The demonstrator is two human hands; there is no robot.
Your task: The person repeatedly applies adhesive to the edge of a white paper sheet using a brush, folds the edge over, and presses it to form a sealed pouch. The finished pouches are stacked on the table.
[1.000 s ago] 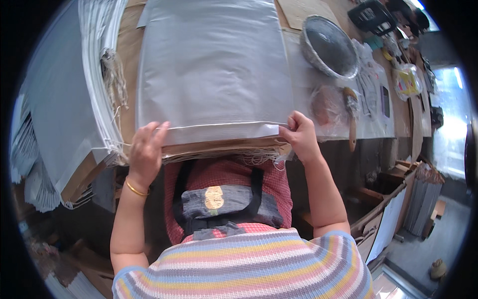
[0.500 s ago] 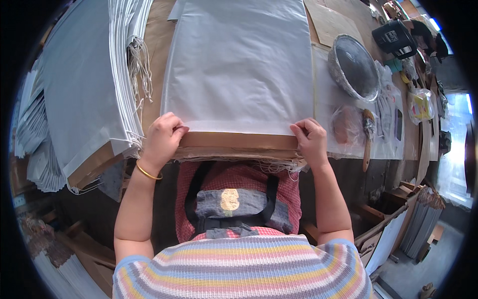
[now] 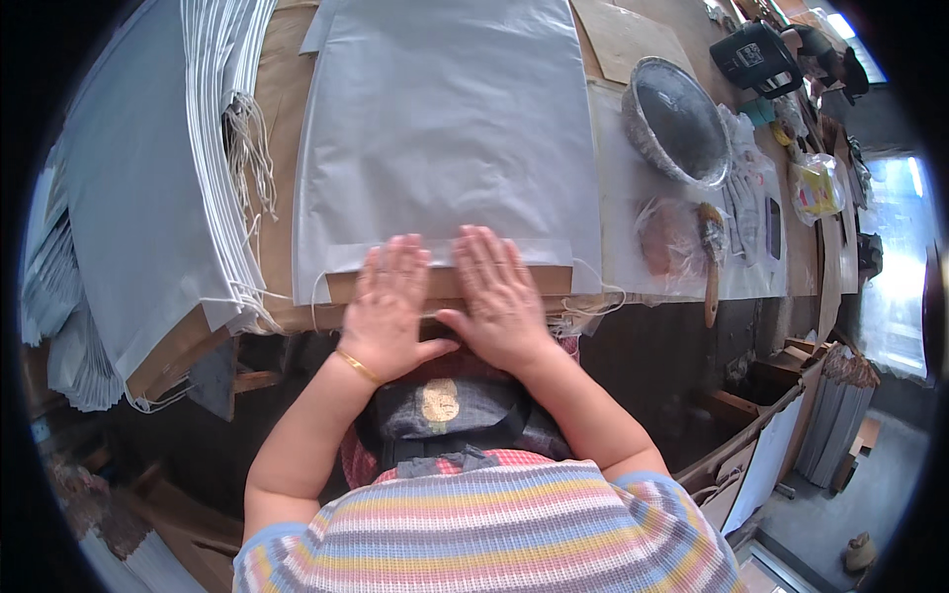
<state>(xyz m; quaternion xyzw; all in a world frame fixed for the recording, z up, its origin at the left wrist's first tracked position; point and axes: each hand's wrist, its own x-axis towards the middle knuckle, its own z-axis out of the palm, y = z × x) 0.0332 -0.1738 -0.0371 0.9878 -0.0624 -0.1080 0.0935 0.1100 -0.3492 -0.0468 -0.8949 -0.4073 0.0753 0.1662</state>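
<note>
A glossy grey-white sheet (image 3: 445, 128) lies before me, its near edge folded over in a paler band. Along that fold runs a brown strip (image 3: 554, 281), partly covered by my hands. My left hand (image 3: 388, 301) rests flat on the fold and strip, fingers stretched forward. Beside it my right hand (image 3: 499, 296) lies the same way, fingers extended and slightly blurred, holding nothing. The thumbs come close to each other at the near edge. Thin white cord (image 3: 598, 295) trails from the right end of the strip, and another cord (image 3: 315, 296) loops at the left end.
A stack of similar grey-white sheets with white cords (image 3: 148, 168) stands at left. To the right are a round basin (image 3: 678, 121), a brush (image 3: 711, 262), a clear plastic bag (image 3: 667, 237) and a black jug (image 3: 755, 59). A person (image 3: 835, 64) is at the far right.
Both hands have let go of the fold's outer corners and moved inward to its middle, opening from pinches to flat palms. The view has shifted slightly, moving the table things leftward.
</note>
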